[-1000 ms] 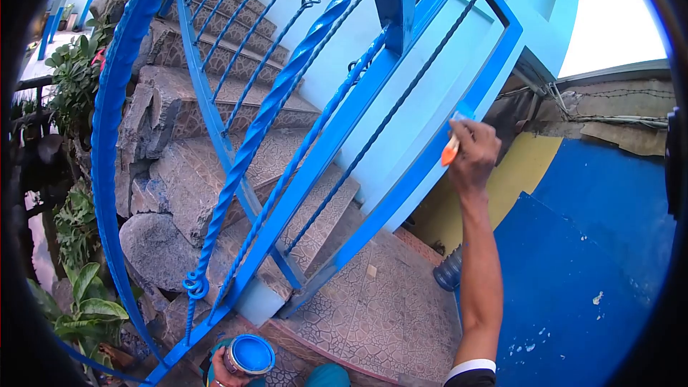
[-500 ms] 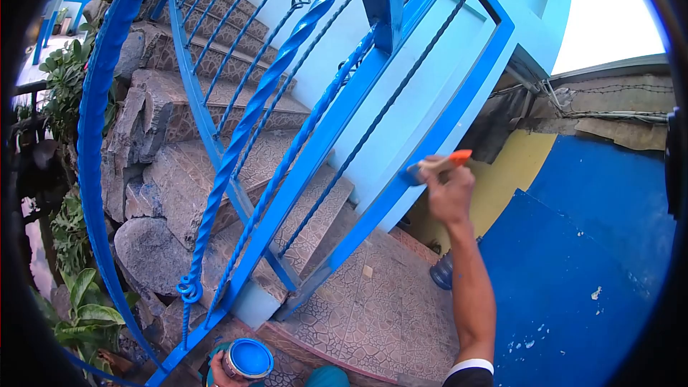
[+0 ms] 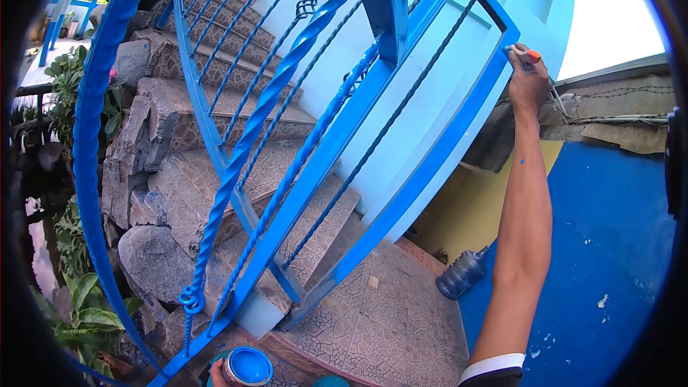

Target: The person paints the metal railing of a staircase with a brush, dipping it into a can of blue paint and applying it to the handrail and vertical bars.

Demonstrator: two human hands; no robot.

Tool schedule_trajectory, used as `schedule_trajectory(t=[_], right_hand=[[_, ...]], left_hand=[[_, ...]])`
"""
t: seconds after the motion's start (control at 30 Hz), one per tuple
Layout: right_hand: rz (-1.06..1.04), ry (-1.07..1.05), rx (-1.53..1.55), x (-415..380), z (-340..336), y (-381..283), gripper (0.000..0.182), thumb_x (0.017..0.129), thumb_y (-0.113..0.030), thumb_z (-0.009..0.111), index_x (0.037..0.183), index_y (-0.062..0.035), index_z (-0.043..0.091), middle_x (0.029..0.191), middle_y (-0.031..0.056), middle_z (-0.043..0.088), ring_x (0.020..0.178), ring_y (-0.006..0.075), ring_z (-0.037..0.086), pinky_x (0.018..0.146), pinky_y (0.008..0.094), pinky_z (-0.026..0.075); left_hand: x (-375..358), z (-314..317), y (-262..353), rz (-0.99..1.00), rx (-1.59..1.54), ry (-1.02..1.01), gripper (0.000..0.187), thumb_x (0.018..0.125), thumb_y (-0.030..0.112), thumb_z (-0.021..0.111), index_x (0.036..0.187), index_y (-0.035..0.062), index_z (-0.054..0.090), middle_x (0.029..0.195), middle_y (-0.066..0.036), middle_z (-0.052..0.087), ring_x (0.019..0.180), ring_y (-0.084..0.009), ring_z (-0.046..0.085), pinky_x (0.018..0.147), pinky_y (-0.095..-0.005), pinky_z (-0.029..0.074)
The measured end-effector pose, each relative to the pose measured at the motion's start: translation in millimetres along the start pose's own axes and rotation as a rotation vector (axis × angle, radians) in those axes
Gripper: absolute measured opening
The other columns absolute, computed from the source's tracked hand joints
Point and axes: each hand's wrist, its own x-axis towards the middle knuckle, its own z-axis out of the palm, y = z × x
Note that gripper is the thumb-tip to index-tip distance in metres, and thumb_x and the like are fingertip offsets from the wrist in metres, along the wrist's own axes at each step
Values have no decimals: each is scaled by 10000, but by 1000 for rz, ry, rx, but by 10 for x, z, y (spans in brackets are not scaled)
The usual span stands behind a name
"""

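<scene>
Head view: right hand [image 3: 528,84] up high, grip pinching the paintbrush [image 3: 522,54] against the railing [image 3: 430,165] top corner. Left hand [image 3: 217,375] clasps the paint can [image 3: 247,366], near bottom. Frame looks coated blue; thin twisted bars [image 3: 380,132] look unpainted.

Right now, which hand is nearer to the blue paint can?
Left. The left hand grips the blue paint can at the bottom edge; the right hand is raised far above, holding a brush at the railing.
</scene>
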Motion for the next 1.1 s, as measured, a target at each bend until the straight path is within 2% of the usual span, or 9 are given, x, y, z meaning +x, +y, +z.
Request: schedule_trajectory(t=[0.1,0.2,0.27,0.4,0.6,0.7,0.9,1.0,1.1], right_hand=[[-269,-133,-100,-303,-36,-11,195,962,-168,785,1150,-153,832,1086,45,793,1078,263,706,916,394,554],[-319,-164,-194,-870,-160,-327,206,966,-161,760,1160,-167,826,1113,42,791,1057,258,702,907,409,524],[-284,-174,-136,-1371,-287,-658,220,944,-141,748,1149,-172,821,1108,39,775,1062,242,692,904,405,488],[-240,-365,-152,-2486,-691,-1369,238,888,-136,771,1121,-160,809,1101,34,714,1084,262,662,928,429,447],[-120,-602,-31,-4055,-1241,-2221,274,886,-135,758,1154,-182,789,1144,7,705,1107,239,641,958,438,394],[-86,-714,28,-4689,-1403,-2500,284,876,-125,756,1149,-193,792,1164,-8,705,1125,218,637,953,431,373],[3,-786,78,-5556,-1598,-2888,294,866,-109,742,1139,-201,798,1177,-13,715,1143,193,635,946,425,356],[54,-839,145,-5812,-1680,-3033,366,844,-64,720,1177,-194,801,1175,12,720,1166,226,626,963,443,347],[51,-863,174,-5876,-1770,-3155,242,900,-139,730,1129,-184,795,1132,-8,740,1105,194,662,933,406,360]], left_hand=[[195,-220,-81,81,-55,-178,678,947,637,586,1469,208,642,1426,-110,693,1283,-365,671,1025,-643,571],[8,-19,-5,13,93,-261,785,885,711,527,1478,212,648,1572,-141,587,1450,-479,500,1170,-787,314],[-86,45,41,12,146,-254,815,887,717,520,1504,193,621,1585,-153,569,1453,-479,496,1168,-773,339],[-111,84,76,-34,119,-271,831,878,712,531,1520,190,605,1598,-159,553,1451,-482,497,1163,-788,325],[-94,74,44,-54,69,-275,830,855,720,572,1505,206,622,1595,-154,557,1449,-482,495,1153,-797,318],[-90,54,38,-65,50,-269,809,854,704,599,1495,211,632,1583,-147,571,1448,-465,506,1176,-764,326],[-173,120,27,-47,-41,-265,745,863,637,641,1430,156,684,1525,-153,628,1411,-423,560,1198,-689,373],[-199,151,26,-35,-66,-263,736,868,626,645,1425,148,686,1506,-155,642,1399,-415,573,1196,-674,387],[-188,119,0,-27,-116,-274,693,894,597,640,1403,130,699,1455,-149,682,1363,-393,610,1192,-632,419]])
